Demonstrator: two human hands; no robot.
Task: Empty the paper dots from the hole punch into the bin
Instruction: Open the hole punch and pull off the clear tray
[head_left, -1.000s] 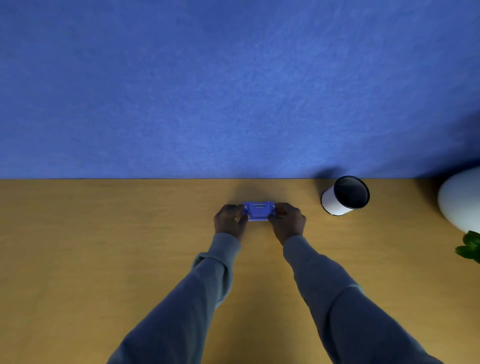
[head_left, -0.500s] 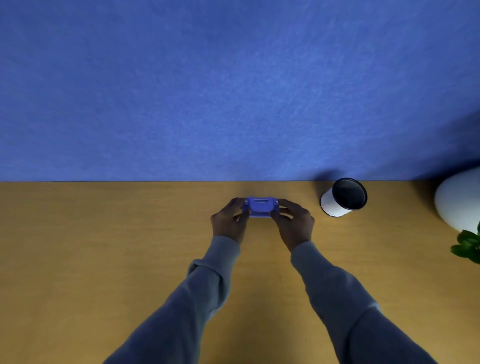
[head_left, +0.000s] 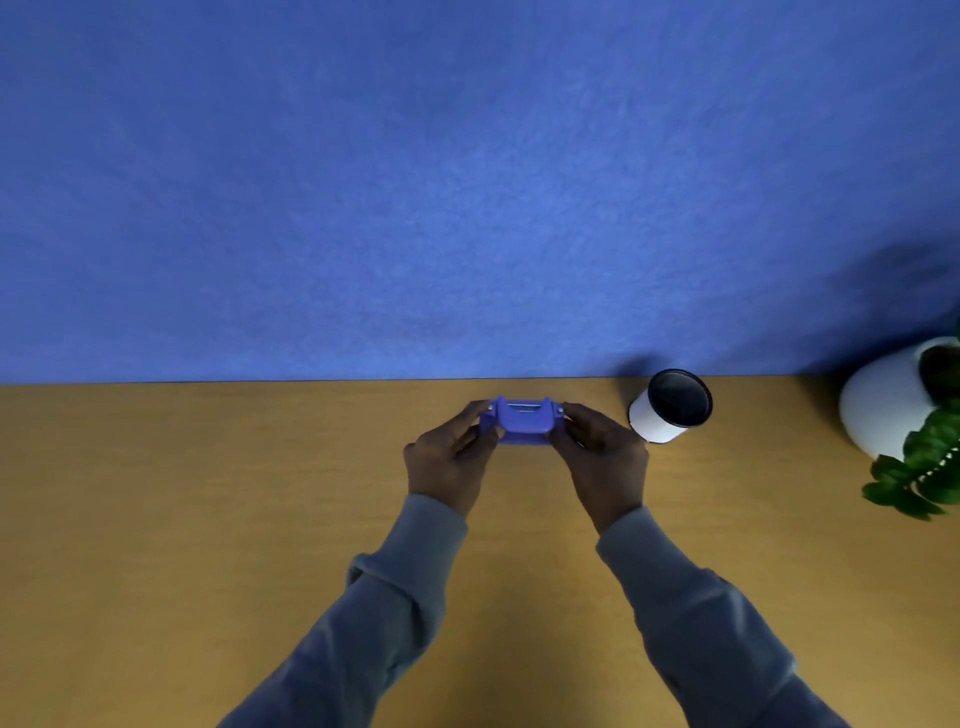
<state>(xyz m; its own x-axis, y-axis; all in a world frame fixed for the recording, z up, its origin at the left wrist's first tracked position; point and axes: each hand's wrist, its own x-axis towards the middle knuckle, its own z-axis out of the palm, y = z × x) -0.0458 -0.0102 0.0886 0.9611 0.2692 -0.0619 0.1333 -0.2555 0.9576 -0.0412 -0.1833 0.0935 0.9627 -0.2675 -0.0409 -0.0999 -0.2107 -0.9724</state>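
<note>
Blue felt-like wall (head_left: 467, 182) is filling the upper half of your view, and below it a plain yellow-brown table (head_left: 182, 519) is running from edge to edge. You are holding the blue hole punch (head_left: 521, 422) between both hands near the far edge of the table, close to the wall. Your left hand (head_left: 449, 462) is gripping its left end, fingers wrapping over the top and thumb underneath; your right hand (head_left: 605, 457) is clamping the right end the same way. A silver metal strip is showing along the punch's top, and small rivets are showing at its ends. Whether the punch is resting on the table or lifted just clear of it cannot be told. No brand, label or writing is readable on the punch or anywhere else.

Just to the right of your right hand, the bin (head_left: 670, 408), a small white cylinder with a dark inside, is standing on the table with its open mouth tipping toward you. Well apart, at the right edge, a white rounded pot (head_left: 878, 405) is sitting with green leaves (head_left: 919, 467) spilling over it. Grey sleeves (head_left: 374, 613) are covering both your forearms.
</note>
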